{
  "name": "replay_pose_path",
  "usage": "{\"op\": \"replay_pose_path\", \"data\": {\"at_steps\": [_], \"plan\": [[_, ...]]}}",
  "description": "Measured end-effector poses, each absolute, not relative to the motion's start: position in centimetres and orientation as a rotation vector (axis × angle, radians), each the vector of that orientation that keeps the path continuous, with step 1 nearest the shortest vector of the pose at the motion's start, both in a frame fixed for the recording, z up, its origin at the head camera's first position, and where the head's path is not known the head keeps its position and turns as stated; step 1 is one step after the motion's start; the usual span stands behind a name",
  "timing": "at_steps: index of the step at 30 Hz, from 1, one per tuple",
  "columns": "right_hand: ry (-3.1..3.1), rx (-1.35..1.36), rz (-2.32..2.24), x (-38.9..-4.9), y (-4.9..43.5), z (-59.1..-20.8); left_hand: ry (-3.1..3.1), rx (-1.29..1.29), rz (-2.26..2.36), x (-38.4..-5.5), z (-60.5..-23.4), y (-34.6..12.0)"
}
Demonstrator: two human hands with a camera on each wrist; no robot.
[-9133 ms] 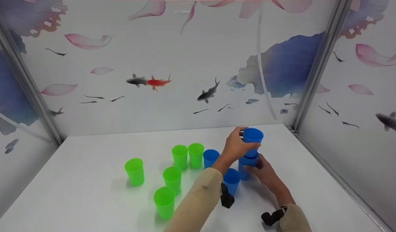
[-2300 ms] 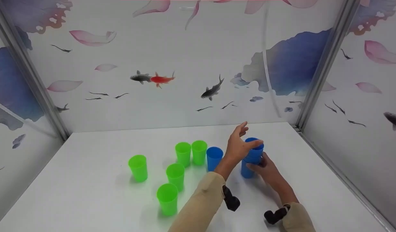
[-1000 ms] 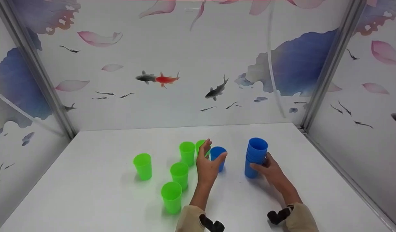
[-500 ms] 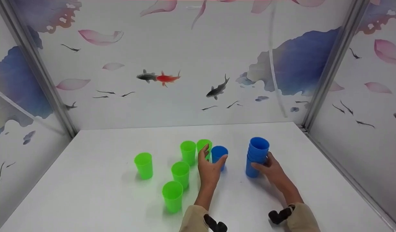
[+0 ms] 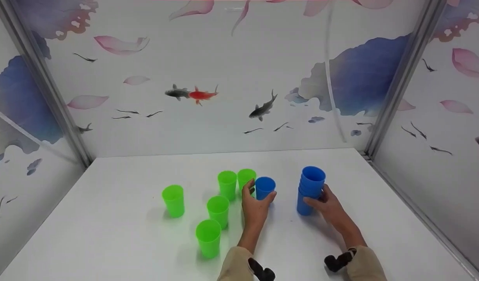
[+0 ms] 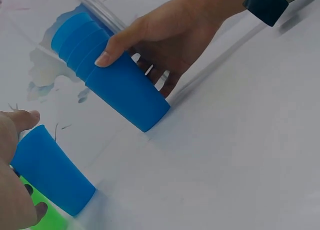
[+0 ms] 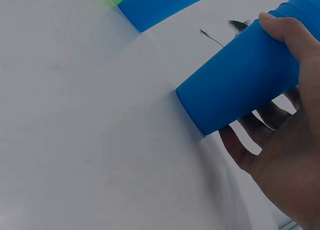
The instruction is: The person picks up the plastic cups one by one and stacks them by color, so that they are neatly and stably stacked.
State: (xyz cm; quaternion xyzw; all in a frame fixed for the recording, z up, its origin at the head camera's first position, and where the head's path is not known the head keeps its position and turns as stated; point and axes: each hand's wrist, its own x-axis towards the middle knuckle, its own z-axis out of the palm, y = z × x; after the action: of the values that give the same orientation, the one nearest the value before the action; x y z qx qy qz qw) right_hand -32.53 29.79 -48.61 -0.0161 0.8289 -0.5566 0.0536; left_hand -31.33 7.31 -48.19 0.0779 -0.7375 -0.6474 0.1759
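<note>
Toward the middle of the table a single blue cup (image 5: 265, 186) stands upright. My left hand (image 5: 255, 210) is around it, fingers on its left side and thumb by the right of its rim. In the left wrist view a small gap shows between the thumb (image 6: 27, 119) and that cup (image 6: 52, 172). On the right, my right hand (image 5: 333, 208) holds a stack of nested blue cups (image 5: 310, 191), curled round the lowest one near the table. The right wrist view shows its thumb (image 7: 280, 26) pressed on the stack (image 7: 240, 75) and fingers beneath.
Several green cups stand upright left of the blue one. One green cup (image 5: 246, 176) is right beside it, partly hidden by the left hand; another green cup (image 5: 173, 201) stands apart at left. Printed walls (image 5: 224, 128) enclose the white table (image 5: 118, 218).
Cups earlier standing apart have joined the blue stack. My left hand has left the stack, moved left, and closed in around the lone blue cup. The right hand stays on the stack.
</note>
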Motion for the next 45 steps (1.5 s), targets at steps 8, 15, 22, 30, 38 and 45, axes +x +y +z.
{"op": "replay_pose_path", "data": {"at_steps": [8,15,22,30,38,45], "plan": [[2.515,-0.034,-1.679,-32.4,29.9,-48.6,-2.143,0.268,-1.811,-31.5,-48.8,7.7],[2.52,-0.037,-1.678,-32.4,29.9,-48.5,-2.162,0.273,-1.787,-31.8,-49.0,7.7],[2.506,-0.08,-1.731,-32.5,29.9,-48.7,-2.116,0.262,-1.821,-32.1,-49.3,7.6],[2.527,-0.075,-1.701,-32.6,30.0,-48.7,-2.105,0.238,-1.824,-31.8,-49.0,8.1],[2.534,-0.016,-1.669,-32.5,29.8,-48.4,-2.103,0.217,-1.827,-31.5,-48.2,8.3],[2.552,0.006,-1.656,-32.3,29.6,-48.5,-2.094,0.147,-1.861,-31.3,-47.6,8.6]]}}
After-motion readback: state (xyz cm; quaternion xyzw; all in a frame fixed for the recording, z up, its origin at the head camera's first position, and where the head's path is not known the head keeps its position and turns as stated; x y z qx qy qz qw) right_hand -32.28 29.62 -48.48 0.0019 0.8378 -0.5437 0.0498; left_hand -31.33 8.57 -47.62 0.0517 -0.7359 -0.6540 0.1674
